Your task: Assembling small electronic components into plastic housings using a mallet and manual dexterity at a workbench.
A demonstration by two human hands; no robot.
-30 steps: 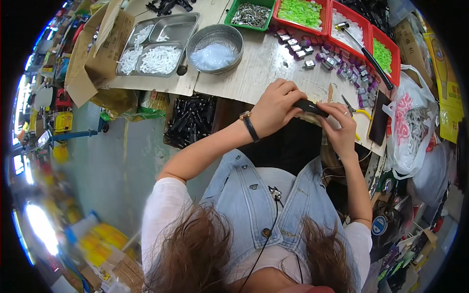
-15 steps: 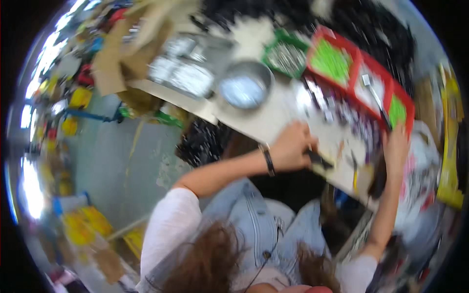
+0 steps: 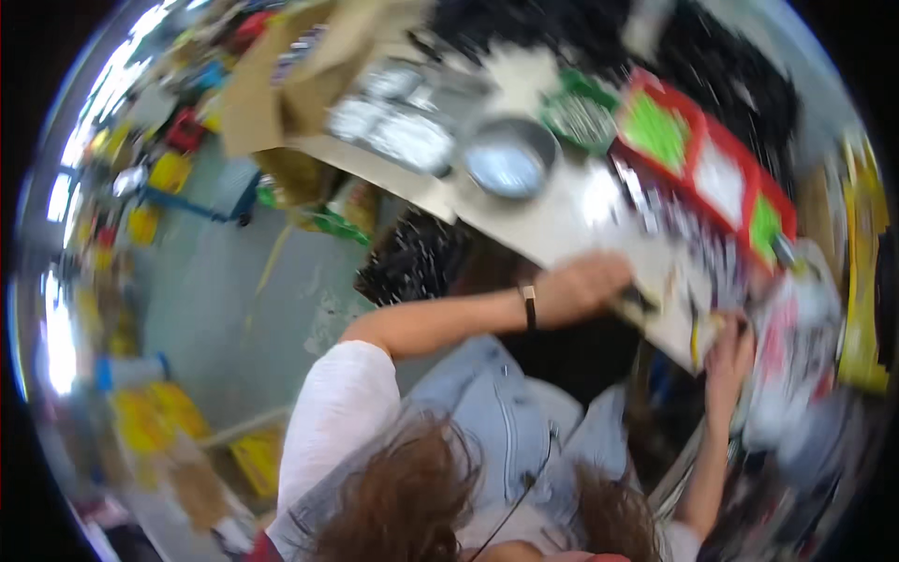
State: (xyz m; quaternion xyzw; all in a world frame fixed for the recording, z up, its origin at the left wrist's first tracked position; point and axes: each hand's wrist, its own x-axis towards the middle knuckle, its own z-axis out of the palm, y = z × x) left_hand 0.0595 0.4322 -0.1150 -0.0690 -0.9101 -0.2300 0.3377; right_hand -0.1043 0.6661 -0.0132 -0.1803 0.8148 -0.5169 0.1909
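Observation:
My left hand (image 3: 588,288), a dark band round its wrist, hovers over the front edge of the worktable (image 3: 506,229). Its fingers are bent together and smeared by motion; what they hold is hidden. Just beyond the fingertips is a small black piece (image 3: 639,300) at the edge. My right hand (image 3: 729,361) is at the table's right front corner, fingers curled around something I cannot make out. A yellow-handled tool (image 3: 696,339) lies left of it. Farther up, by the red tray's near end, a grey metal-looking piece (image 3: 785,251) shows; whether it joins my right hand is unclear.
A three-part red tray (image 3: 698,140) holds green and white small parts. Beside it are a green bin (image 3: 581,110) and a metal bowl (image 3: 510,159). Shiny small parts (image 3: 674,220) lie before the tray. A cardboard box (image 3: 281,94) stands left, plastic bags (image 3: 796,328) right.
My right hand has come down from the red tray, where it gripped a black-handled tool with a pale square head, to the table corner. My left hand has shifted slightly right. The view has turned a little.

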